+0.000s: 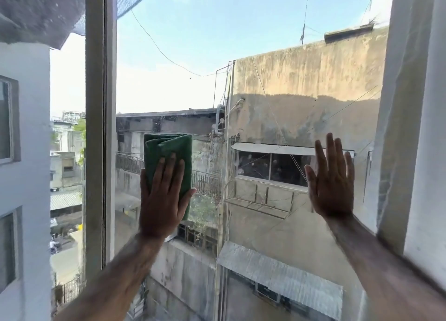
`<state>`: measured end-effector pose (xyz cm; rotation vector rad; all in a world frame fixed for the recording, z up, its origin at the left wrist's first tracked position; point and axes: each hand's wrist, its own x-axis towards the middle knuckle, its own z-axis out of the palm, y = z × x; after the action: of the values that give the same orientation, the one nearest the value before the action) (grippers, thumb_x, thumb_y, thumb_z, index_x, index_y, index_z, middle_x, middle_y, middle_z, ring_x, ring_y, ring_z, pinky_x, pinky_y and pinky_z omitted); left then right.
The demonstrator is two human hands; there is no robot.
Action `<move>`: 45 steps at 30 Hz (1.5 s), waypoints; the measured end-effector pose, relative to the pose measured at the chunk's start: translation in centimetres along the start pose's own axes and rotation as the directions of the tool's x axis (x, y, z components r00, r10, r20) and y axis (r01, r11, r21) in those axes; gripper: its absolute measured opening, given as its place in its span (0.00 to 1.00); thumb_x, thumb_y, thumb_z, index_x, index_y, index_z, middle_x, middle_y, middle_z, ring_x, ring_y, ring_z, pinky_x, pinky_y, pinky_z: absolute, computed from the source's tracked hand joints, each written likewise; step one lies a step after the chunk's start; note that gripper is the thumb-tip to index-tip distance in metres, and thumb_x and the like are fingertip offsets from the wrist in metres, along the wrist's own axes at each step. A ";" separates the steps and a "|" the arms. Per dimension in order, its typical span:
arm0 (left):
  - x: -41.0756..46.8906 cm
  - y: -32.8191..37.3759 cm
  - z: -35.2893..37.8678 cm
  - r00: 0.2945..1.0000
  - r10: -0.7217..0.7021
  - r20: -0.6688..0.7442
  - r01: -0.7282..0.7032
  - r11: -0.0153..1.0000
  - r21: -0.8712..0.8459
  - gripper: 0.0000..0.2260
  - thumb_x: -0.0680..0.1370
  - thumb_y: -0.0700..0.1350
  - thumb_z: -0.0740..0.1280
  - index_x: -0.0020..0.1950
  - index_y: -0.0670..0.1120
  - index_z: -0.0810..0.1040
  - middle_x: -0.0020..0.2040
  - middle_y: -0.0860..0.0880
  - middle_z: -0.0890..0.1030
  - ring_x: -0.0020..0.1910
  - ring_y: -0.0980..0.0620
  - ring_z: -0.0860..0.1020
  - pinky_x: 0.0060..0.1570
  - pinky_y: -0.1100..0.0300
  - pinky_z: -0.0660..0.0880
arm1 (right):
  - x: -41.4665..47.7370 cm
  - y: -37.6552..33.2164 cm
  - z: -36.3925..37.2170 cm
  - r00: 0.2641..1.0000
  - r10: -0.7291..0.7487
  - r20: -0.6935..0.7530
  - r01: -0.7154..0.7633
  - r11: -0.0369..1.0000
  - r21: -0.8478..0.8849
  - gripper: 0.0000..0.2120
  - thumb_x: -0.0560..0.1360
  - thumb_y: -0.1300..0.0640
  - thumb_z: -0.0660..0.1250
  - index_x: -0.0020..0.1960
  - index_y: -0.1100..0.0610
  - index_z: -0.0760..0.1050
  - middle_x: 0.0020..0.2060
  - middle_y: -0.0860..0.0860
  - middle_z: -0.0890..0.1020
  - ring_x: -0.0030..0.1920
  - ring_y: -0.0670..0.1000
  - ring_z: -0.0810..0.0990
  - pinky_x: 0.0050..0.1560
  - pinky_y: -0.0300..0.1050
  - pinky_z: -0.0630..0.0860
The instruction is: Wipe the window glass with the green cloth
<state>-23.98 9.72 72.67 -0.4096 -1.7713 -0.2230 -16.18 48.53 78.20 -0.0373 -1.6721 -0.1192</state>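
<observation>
1. Two bare forearms reach up from the bottom edge.
2. Left of the window frame [95,127], a distant rooftop sign [70,116] is too blurred to read.
3. The left hand [164,200], fingers spread, presses the folded green cloth [169,149] flat on the window glass [193,67] beside the frame.
4. The right hand [331,180], fingers wide, seems to rest on bare glass near a white wall [424,127].

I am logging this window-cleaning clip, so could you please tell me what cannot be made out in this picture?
All in the head view:
- Green cloth: its lower part is hidden under the left hand.
- Right hand: whether its palm touches the window glass cannot be told.
- Both forearms: cut off by the bottom edge.
- Window frame: top and bottom cut off.
- Glass: which areas are already wiped is unclear.
</observation>
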 end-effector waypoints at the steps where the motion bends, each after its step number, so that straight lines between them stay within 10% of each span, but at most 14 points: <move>1: -0.2 -0.1 0.5 1.000 0.004 -0.012 -0.004 1.000 -0.012 0.33 0.83 0.60 0.59 0.82 0.42 0.61 0.83 0.39 0.62 0.82 0.36 0.61 0.79 0.30 0.57 | 0.0 0.1 0.2 1.000 -0.003 -0.011 0.003 1.000 0.000 0.30 0.89 0.45 0.49 0.88 0.54 0.53 0.88 0.55 0.53 0.88 0.57 0.52 0.88 0.55 0.46; 12: 14.8 6.5 -0.1 0.974 -0.148 -0.172 0.131 0.986 -0.104 0.26 0.88 0.55 0.54 0.84 0.45 0.59 0.84 0.42 0.61 0.84 0.41 0.57 0.81 0.37 0.59 | -0.2 0.7 1.0 0.998 -0.021 -0.051 0.020 1.000 -0.011 0.30 0.89 0.45 0.48 0.88 0.54 0.53 0.88 0.56 0.54 0.88 0.57 0.52 0.88 0.60 0.51; 21: -2.8 11.7 4.8 0.946 0.325 -0.002 -0.324 0.943 -0.071 0.29 0.87 0.55 0.56 0.85 0.45 0.55 0.87 0.44 0.53 0.86 0.43 0.52 0.80 0.34 0.59 | -0.2 1.1 1.3 0.997 -0.036 -0.070 0.034 0.999 -0.035 0.30 0.89 0.44 0.49 0.88 0.53 0.51 0.88 0.55 0.53 0.88 0.57 0.52 0.88 0.55 0.46; 26: -7.5 2.6 2.7 0.991 0.094 0.093 -0.094 0.996 -0.003 0.27 0.86 0.53 0.57 0.81 0.39 0.63 0.83 0.37 0.61 0.83 0.36 0.61 0.73 0.29 0.68 | -0.3 0.8 1.3 0.997 -0.027 -0.073 0.025 0.999 -0.027 0.30 0.89 0.45 0.50 0.88 0.53 0.51 0.88 0.55 0.53 0.88 0.56 0.52 0.88 0.54 0.46; 33: 12.3 3.6 -0.6 0.905 -0.408 -0.120 0.400 0.912 -0.087 0.29 0.88 0.55 0.50 0.85 0.41 0.51 0.86 0.41 0.53 0.86 0.42 0.51 0.82 0.37 0.54 | -0.3 0.6 1.0 0.998 -0.019 -0.057 0.018 1.000 -0.005 0.30 0.89 0.46 0.49 0.88 0.55 0.53 0.88 0.57 0.54 0.88 0.58 0.53 0.87 0.63 0.55; 40: 9.0 12.4 1.3 0.952 0.287 -0.104 -0.293 0.955 -0.043 0.27 0.88 0.53 0.55 0.84 0.42 0.60 0.85 0.42 0.60 0.85 0.43 0.55 0.80 0.37 0.59 | -0.2 0.5 0.4 0.999 -0.019 -0.026 0.020 1.000 0.013 0.30 0.88 0.45 0.49 0.87 0.56 0.55 0.88 0.58 0.55 0.88 0.58 0.53 0.86 0.64 0.55; 45: 9.7 4.2 0.1 0.988 -0.004 -0.156 0.000 1.000 -0.022 0.26 0.88 0.51 0.57 0.84 0.41 0.59 0.84 0.41 0.60 0.85 0.43 0.56 0.81 0.38 0.60 | -0.2 0.6 0.5 0.999 -0.024 -0.038 0.025 0.999 0.022 0.30 0.89 0.45 0.50 0.87 0.56 0.55 0.88 0.57 0.55 0.88 0.58 0.54 0.86 0.65 0.57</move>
<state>-24.35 15.10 81.71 -0.3956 -1.6164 -0.2692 -16.59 49.18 77.99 0.0025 -1.6365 -0.1189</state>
